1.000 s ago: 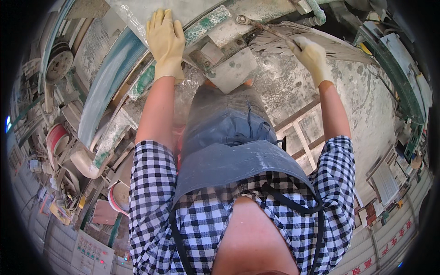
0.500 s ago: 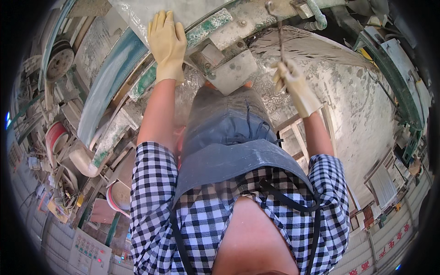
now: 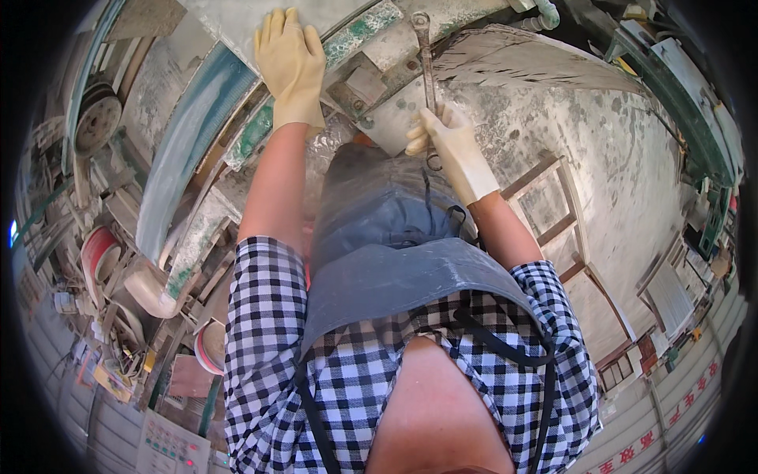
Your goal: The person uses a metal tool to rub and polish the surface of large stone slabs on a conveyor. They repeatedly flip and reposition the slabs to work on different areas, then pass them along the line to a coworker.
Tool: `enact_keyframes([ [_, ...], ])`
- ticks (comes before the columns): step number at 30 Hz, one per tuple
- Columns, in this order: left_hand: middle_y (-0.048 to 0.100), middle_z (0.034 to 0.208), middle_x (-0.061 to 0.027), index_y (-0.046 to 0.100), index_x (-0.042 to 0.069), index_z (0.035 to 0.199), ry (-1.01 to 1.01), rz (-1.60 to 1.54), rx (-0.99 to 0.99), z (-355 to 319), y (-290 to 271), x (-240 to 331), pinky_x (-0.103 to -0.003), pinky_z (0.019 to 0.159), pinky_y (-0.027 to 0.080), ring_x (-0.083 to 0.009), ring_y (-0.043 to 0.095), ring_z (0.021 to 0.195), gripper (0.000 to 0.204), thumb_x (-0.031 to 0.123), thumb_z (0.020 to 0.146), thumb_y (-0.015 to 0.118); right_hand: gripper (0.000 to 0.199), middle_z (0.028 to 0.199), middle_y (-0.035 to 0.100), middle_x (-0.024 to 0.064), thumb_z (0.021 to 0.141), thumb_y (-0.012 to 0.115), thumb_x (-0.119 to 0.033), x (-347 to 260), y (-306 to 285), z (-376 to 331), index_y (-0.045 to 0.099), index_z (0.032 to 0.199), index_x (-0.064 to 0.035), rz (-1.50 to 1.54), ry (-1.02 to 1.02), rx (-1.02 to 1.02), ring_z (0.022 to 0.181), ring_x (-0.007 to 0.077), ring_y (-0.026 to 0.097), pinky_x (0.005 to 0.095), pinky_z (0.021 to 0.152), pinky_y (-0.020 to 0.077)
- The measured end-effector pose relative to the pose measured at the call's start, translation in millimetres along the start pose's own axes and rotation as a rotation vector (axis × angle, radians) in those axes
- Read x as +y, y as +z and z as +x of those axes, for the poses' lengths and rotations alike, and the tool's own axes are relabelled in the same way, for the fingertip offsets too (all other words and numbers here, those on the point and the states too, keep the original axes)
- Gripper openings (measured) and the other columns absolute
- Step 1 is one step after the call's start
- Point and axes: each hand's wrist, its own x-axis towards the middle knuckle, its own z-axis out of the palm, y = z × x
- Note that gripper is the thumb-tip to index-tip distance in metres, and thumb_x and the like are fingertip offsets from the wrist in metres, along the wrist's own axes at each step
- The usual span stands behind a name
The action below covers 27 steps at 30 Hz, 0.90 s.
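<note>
My left hand (image 3: 289,67), in a cream rubber glove, lies flat with its fingers stretched out at the edge of a pale, plastic-covered sheet (image 3: 237,24). In my right hand (image 3: 452,142), gloved the same way, the fingers are wrapped round the shank of a worn metal wrench (image 3: 427,59). One ring-like end of the wrench points away from me, over the machine's edge. Its other ring end shows below my fingers. Just beyond my apron (image 3: 387,213) is a metal plate (image 3: 395,118) on the machine.
A chipped green-and-white machine rail (image 3: 363,35) runs across in front of me. To the left curves a blue ribbed belt (image 3: 189,142), with a pulley wheel (image 3: 99,126) farther out. A wooden frame (image 3: 553,205) stands at the right, and a control panel (image 3: 170,446) is at the lower left.
My right hand has moved left, bringing the wrench in front of my body and turning its upper end more toward the rail. The left hand stays at the sheet's edge.
</note>
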Motion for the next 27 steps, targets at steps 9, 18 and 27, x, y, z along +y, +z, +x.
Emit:
enact_keyframes([
  [9, 0.064, 0.117, -0.0172, 0.066, -0.005, 0.111, 0.027, 0.017, -0.014, 4.2, -5.7, 4.7, -0.045, 0.1, 0.042, -0.0336, 0.058, 0.112, 0.033, 0.017, 0.089, 0.058, 0.029, 0.088, 0.069, 0.0181, 0.105, 0.052, -0.023, 6.9, 48.1, 15.9, 0.057, 0.11, 0.0053, 0.232, 0.027, -0.084, 0.069, 0.0277, 0.071, 0.0384, 0.066, 0.0619],
  [18, 0.064, 0.12, -0.0183, 0.066, -0.005, 0.112, 0.015, 0.015, -0.013, 3.7, -5.7, 5.4, -0.046, 0.1, 0.042, -0.0348, 0.057, 0.113, 0.034, 0.018, 0.089, 0.058, 0.025, 0.094, 0.07, 0.0205, 0.106, 0.049, -0.021, 15.5, 78.4, 42.7, 0.056, 0.109, 0.0035, 0.336, 0.1, -0.139, 0.079, 0.0309, 0.072, 0.0424, 0.073, 0.0616],
  [27, 0.059, 0.13, -0.0297, 0.061, -0.009, 0.124, -0.099, 0.009, -0.071, -5.8, -7.0, 6.4, -0.051, 0.113, 0.037, -0.0451, 0.052, 0.125, 0.041, 0.016, 0.092, 0.057, 0.034, 0.076, 0.067, 0.0047, 0.107, 0.049, -0.032, -11.1, -52.7, 27.8, 0.065, 0.119, -0.0045, -0.347, 0.19, -0.02, 0.063, 0.0123, 0.064, 0.0284, 0.057, 0.0555],
])
